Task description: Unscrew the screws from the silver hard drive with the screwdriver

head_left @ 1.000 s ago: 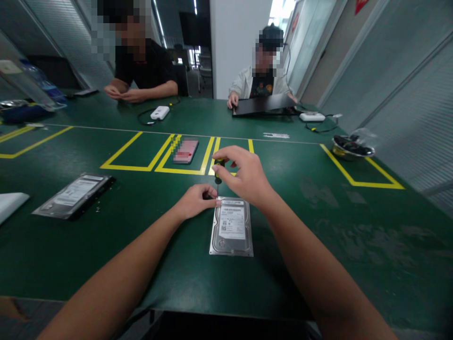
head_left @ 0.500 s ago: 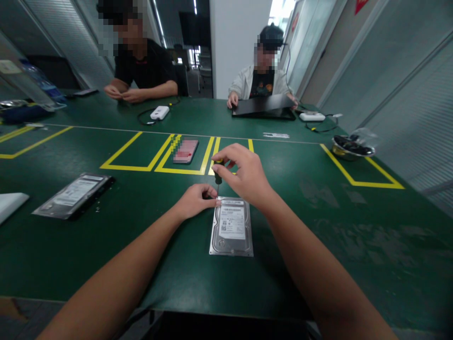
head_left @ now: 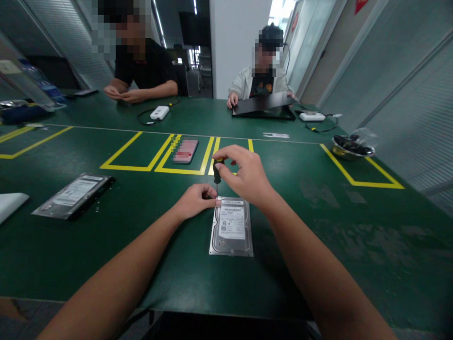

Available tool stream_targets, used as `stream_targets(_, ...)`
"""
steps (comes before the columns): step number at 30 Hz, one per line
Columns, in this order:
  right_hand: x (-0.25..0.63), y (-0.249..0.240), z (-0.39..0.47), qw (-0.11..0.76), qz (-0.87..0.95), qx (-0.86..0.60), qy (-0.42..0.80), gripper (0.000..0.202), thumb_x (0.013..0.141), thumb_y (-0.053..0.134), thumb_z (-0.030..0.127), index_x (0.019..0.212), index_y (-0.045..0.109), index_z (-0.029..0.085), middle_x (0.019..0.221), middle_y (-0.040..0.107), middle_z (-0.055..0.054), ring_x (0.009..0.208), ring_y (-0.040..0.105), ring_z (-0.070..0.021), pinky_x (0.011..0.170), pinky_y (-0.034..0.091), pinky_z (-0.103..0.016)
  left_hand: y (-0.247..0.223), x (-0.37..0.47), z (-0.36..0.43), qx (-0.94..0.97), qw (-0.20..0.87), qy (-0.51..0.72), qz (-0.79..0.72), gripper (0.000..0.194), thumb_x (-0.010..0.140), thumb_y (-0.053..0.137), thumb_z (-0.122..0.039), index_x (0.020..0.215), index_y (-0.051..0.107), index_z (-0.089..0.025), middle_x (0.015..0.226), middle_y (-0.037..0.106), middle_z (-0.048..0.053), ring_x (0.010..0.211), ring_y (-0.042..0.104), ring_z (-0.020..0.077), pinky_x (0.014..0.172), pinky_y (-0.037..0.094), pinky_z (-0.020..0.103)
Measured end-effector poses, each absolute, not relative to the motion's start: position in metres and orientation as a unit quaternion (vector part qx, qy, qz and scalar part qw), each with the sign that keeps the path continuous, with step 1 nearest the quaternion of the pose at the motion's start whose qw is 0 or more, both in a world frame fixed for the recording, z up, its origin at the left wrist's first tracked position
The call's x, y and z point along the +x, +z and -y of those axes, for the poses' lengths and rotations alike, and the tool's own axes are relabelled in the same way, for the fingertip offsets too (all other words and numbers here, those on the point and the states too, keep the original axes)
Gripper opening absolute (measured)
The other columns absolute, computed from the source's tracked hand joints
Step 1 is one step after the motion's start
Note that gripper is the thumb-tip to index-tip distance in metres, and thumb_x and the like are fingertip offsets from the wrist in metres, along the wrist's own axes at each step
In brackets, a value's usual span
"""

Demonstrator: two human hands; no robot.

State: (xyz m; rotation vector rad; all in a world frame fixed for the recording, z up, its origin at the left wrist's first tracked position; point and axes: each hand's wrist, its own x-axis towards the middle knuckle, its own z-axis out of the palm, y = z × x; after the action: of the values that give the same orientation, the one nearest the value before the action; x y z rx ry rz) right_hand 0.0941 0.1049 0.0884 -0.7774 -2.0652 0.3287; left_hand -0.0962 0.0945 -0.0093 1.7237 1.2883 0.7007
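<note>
A silver hard drive (head_left: 231, 236) with a white label lies flat on the green table before me. My right hand (head_left: 244, 172) grips the handle of a black and yellow screwdriver (head_left: 217, 174), which stands upright with its tip at the drive's far left corner. My left hand (head_left: 196, 200) is at that same corner, thumb on the drive's edge and fingertips close to the screwdriver's shaft. Whether those fingers also pinch a screw is too small to tell.
Another hard drive (head_left: 74, 196) lies at left, small screws (head_left: 98, 204) beside it. A phone (head_left: 186, 151) sits within yellow tape. A bowl (head_left: 353, 146) of dark items stands far right. Two people sit opposite; one holds a dark panel (head_left: 264, 103). White devices (head_left: 160, 113) with cables lie near them.
The fingers of my right hand have shifted slightly around the screwdriver's handle. My left hand and the hard drive stay in place.
</note>
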Motion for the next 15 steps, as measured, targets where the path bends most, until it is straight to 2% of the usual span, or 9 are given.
stream_targets(2, 0.0941, 0.0877, -0.105, 0.436, 0.832, -0.312, 0.144, 0.02, 0.085, 0.054, 0.014, 0.099, 0.065, 0.021, 0.103, 0.07, -0.003, 0.095, 0.062, -0.0165, 0.081, 0.046, -0.031, -0.0091, -0.0959, -0.0943, 0.689, 0.425, 0.281, -0.515, 0.037, 0.067, 0.078, -0.045, 0.083, 0.065, -0.014, 0.079, 0.066, 0.002, 0.071, 0.058, 0.016, 0.064, 0.044, 0.027)
stream_targets(6, 0.0932, 0.0876, -0.105, 0.441, 0.832, -0.307, 0.138, 0.012, 0.084, 0.062, 0.022, 0.095, 0.066, 0.02, 0.098, 0.067, -0.004, 0.092, 0.06, -0.0175, 0.079, 0.047, -0.032, -0.0093, -0.0954, -0.0943, 0.689, 0.424, 0.283, -0.515, 0.037, 0.066, 0.078, -0.045, 0.083, 0.065, -0.014, 0.08, 0.067, 0.003, 0.073, 0.059, 0.017, 0.066, 0.045, 0.028)
stream_targets(8, 0.0932, 0.0878, -0.1052, 0.442, 0.831, -0.312, 0.13, 0.009, 0.084, 0.062, 0.022, 0.093, 0.066, 0.02, 0.095, 0.067, -0.004, 0.091, 0.06, -0.0175, 0.08, 0.048, -0.032, -0.0099, -0.0955, -0.0946, 0.689, 0.424, 0.285, -0.514, 0.038, 0.066, 0.079, -0.045, 0.083, 0.065, -0.015, 0.079, 0.067, 0.003, 0.072, 0.059, 0.0166, 0.066, 0.045, 0.028)
stream_targets(12, 0.0944, 0.0869, -0.106, 0.443, 0.832, -0.302, 0.142, 0.022, 0.084, 0.054, 0.013, 0.101, 0.067, 0.02, 0.104, 0.071, -0.004, 0.097, 0.064, -0.0173, 0.084, 0.05, -0.032, -0.0111, -0.096, -0.0952, 0.687, 0.425, 0.286, -0.515, 0.038, 0.066, 0.079, -0.045, 0.083, 0.065, -0.014, 0.079, 0.067, 0.002, 0.071, 0.058, 0.0159, 0.065, 0.044, 0.027)
stream_targets(15, 0.0949, 0.0859, -0.1066, 0.444, 0.831, -0.294, 0.162, 0.027, 0.084, 0.052, 0.012, 0.104, 0.069, 0.02, 0.111, 0.072, -0.005, 0.106, 0.065, -0.0186, 0.088, 0.051, -0.034, -0.0114, -0.0961, -0.0951, 0.685, 0.427, 0.287, -0.516, 0.038, 0.066, 0.079, -0.045, 0.084, 0.065, -0.014, 0.08, 0.067, 0.002, 0.072, 0.058, 0.0158, 0.065, 0.044, 0.027)
